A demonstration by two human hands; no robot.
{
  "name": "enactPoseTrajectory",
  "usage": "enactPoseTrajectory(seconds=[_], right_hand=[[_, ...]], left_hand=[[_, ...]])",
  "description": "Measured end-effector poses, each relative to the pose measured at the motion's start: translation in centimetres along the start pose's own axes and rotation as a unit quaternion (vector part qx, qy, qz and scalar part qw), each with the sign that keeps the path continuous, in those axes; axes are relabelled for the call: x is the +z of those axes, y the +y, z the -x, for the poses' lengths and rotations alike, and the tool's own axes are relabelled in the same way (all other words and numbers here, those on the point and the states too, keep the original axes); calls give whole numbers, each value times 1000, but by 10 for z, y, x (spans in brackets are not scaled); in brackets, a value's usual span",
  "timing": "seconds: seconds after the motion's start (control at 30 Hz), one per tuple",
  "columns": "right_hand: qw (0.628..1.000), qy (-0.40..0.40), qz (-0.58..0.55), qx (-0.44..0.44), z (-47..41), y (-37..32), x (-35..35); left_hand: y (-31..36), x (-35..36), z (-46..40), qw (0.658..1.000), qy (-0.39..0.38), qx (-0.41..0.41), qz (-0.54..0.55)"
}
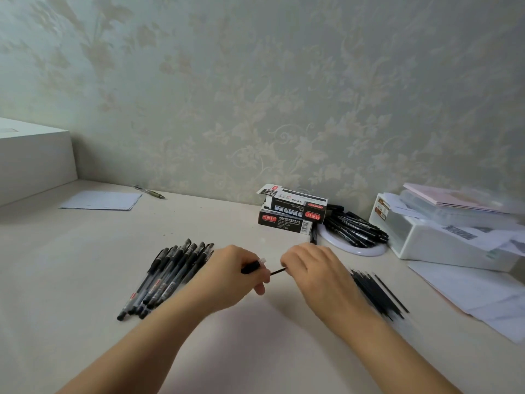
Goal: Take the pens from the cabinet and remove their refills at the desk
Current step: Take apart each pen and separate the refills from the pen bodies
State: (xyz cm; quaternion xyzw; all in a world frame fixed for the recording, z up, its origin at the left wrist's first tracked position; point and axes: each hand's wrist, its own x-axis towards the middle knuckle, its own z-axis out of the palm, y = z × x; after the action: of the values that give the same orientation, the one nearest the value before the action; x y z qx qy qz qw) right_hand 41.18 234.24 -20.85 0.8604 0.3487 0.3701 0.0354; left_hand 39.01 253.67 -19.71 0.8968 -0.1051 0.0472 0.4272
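Your left hand (pixel 237 275) grips the pen barrel (pixel 251 267) and your right hand (pixel 308 270) pinches the thin refill (pixel 277 271) partly out of it: pull straight along the barrel, without bending. On the pale desk (pixel 71 265), before floral wallpaper (pixel 255 81), whole pens (pixel 167 275) lie left, loose refills (pixel 377 294) right, two boxes (pixel 292 213) behind.

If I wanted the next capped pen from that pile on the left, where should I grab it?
Probably pinch the rightmost pen of the pile at mid-barrel, coming from above and the right. The pens lie flat, side by side and touching, so only its top and outer flank are free; the left hand is nearest.
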Motion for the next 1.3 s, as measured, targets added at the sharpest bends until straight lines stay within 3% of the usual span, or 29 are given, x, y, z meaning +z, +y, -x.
enactPoseTrajectory(seconds=[0.07,0.1,0.13,0.17,0.23,0.27,0.3,0.4,0.5,0.63,0.8,1.2,1.3], right_hand=[[985,57,-106,125,5,-2,-3],[954,85,-189,216,4,-3,-5],[898,96,-291,316,3,-4,-6],[819,87,-399,404,2,-4,-7],[658,18,-575,485,1,-3,-7],[608,-13,-628,485,2,-3,-7],[589,-28,-655,473,3,-3,-7],[593,3,-652,472,5,-1,-5],[557,77,-652,508,5,8,-7],[516,101,-682,509,5,12,-7],[496,92,-704,500,6,9,-5],[502,66,-721,472,9,11,0],[562,11,-699,442,10,8,-2]], left_hand=[[2,7,-1,998,57,-3,26],[3,8,-1,995,87,-4,48],[4,9,-2,991,107,-4,77],[5,10,-3,988,113,-2,109],[8,14,-1,986,85,12,141],[9,18,0,989,63,24,130],[10,23,1,992,46,38,107],[7,34,1,997,43,67,24],[4,34,0,996,33,81,-17],[4,34,0,996,27,89,-12],[5,35,-1,994,27,101,34],[8,32,1,991,22,118,58],[7,35,1,992,17,117,38]])
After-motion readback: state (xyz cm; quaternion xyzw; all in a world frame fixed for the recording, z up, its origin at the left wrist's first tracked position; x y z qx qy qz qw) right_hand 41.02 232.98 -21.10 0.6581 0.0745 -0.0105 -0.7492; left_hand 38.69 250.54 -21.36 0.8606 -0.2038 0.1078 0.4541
